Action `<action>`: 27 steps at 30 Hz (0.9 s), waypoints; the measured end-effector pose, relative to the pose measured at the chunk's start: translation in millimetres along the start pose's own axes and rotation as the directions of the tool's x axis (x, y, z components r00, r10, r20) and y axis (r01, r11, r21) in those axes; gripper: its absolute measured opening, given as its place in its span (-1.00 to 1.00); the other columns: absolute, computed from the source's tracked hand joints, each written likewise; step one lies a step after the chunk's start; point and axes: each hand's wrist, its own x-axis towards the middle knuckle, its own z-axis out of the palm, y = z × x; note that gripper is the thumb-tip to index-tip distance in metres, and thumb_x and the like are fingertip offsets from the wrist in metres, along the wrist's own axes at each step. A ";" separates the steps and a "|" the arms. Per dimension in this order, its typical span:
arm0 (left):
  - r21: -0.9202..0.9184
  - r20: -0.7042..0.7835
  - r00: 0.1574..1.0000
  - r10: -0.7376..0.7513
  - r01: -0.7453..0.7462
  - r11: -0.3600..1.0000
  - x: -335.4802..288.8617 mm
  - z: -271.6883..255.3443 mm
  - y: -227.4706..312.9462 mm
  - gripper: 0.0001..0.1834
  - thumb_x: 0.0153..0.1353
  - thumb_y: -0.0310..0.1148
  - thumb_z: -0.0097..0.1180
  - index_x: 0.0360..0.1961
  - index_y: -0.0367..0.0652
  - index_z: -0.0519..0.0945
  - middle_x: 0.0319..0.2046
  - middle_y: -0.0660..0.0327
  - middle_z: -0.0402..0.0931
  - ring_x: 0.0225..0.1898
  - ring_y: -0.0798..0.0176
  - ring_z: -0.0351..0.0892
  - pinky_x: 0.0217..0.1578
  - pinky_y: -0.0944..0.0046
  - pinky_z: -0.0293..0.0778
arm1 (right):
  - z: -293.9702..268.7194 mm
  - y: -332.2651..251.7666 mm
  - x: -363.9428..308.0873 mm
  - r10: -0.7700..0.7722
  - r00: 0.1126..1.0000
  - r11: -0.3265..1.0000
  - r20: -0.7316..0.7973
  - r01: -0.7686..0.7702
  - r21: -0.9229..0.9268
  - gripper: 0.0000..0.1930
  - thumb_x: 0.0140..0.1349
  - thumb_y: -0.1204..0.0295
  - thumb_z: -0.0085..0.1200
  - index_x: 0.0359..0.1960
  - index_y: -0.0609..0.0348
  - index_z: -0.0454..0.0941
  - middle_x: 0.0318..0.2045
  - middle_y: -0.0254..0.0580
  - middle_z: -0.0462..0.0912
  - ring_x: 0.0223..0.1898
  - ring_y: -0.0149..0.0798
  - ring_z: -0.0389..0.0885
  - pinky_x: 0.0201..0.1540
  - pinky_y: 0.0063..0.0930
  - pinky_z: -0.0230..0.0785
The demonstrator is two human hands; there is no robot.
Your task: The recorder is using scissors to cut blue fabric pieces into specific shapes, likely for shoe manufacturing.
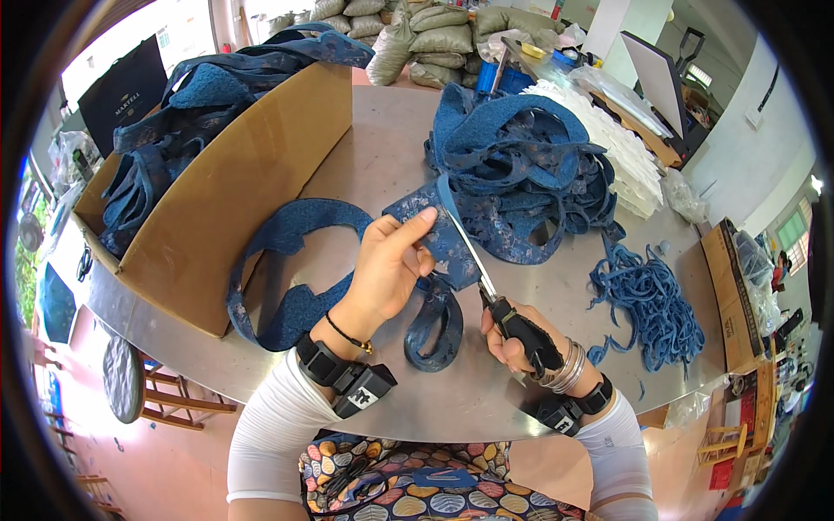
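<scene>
Pale lettering stood out for us on the black bag (126,100) near the cardboard box (239,182), and a white label with black marks on each wrist unit (363,391). Above the bench (382,130), our left grip (387,265) pinched a patterned blue fabric strip (441,247); our right grip (521,337) was clenched round black-handled scissors (500,308), blades along the strip's edge.
</scene>
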 end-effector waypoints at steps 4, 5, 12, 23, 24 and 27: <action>0.169 0.039 0.989 0.144 -0.148 0.974 -6.9 9.2 -3.4 -0.87 0.12 -0.42 0.16 -0.38 -0.27 0.55 -0.56 0.25 0.54 -0.70 0.44 0.42 -0.67 0.50 0.30 | 1.5 -4.1 -0.8 -0.020 1.000 1.000 0.016 0.020 -0.021 -0.33 -0.02 -0.27 0.00 -0.30 0.18 0.33 -0.67 -0.45 0.38 -0.64 -0.50 0.33 -0.56 -0.63 0.21; 0.207 0.049 0.983 0.178 -0.185 0.961 -7.6 10.8 -4.5 -0.88 0.11 -0.44 0.17 -0.39 -0.27 0.54 -0.55 0.24 0.55 -0.70 0.44 0.43 -0.67 0.51 0.31 | 1.4 -2.5 -0.9 -0.020 1.000 0.999 0.017 0.020 -0.025 -0.33 -0.01 -0.27 -0.01 -0.30 0.18 0.32 -0.67 -0.44 0.38 -0.63 -0.50 0.32 -0.55 -0.62 0.22; 0.253 0.075 0.976 0.205 -0.218 0.943 -11.5 17.6 -7.7 -0.86 0.13 -0.47 0.14 -0.31 -0.31 0.52 -0.48 0.21 0.57 -0.67 0.46 0.45 -0.66 0.51 0.36 | 2.8 -0.4 -1.6 -0.049 0.999 0.999 0.014 0.049 -0.014 -0.32 0.02 -0.27 -0.03 -0.29 0.22 0.32 -0.64 -0.45 0.38 -0.61 -0.49 0.32 -0.53 -0.61 0.22; 0.252 0.069 0.979 0.194 -0.206 0.946 -10.3 16.1 -6.9 -0.88 0.13 -0.46 0.14 -0.36 -0.30 0.53 -0.53 0.24 0.55 -0.70 0.46 0.40 -0.68 0.50 0.32 | -0.6 2.1 0.3 0.071 0.997 0.991 -0.010 -0.070 0.111 -0.65 0.10 0.14 0.09 -0.34 0.18 0.35 -0.73 -0.43 0.40 -0.76 -0.56 0.34 -0.72 -0.70 0.16; 0.253 0.072 0.978 0.197 -0.209 0.945 -10.3 16.1 -6.4 -0.88 0.13 -0.45 0.14 -0.37 -0.30 0.53 -0.54 0.24 0.54 -0.70 0.47 0.40 -0.68 0.50 0.31 | -0.5 4.7 0.8 0.044 0.999 0.995 -0.015 -0.043 0.094 -0.68 0.09 0.18 0.08 -0.34 0.18 0.35 -0.75 -0.43 0.39 -0.77 -0.55 0.34 -0.73 -0.70 0.16; 0.268 0.076 0.976 0.203 -0.216 0.939 -9.5 14.4 -7.0 -0.88 0.13 -0.44 0.14 -0.38 -0.30 0.53 -0.55 0.24 0.54 -0.70 0.47 0.39 -0.68 0.50 0.31 | 0.5 1.7 0.9 0.050 0.998 0.995 -0.024 -0.048 0.085 -0.67 0.10 0.16 0.10 -0.35 0.17 0.35 -0.77 -0.43 0.39 -0.79 -0.55 0.34 -0.74 -0.71 0.16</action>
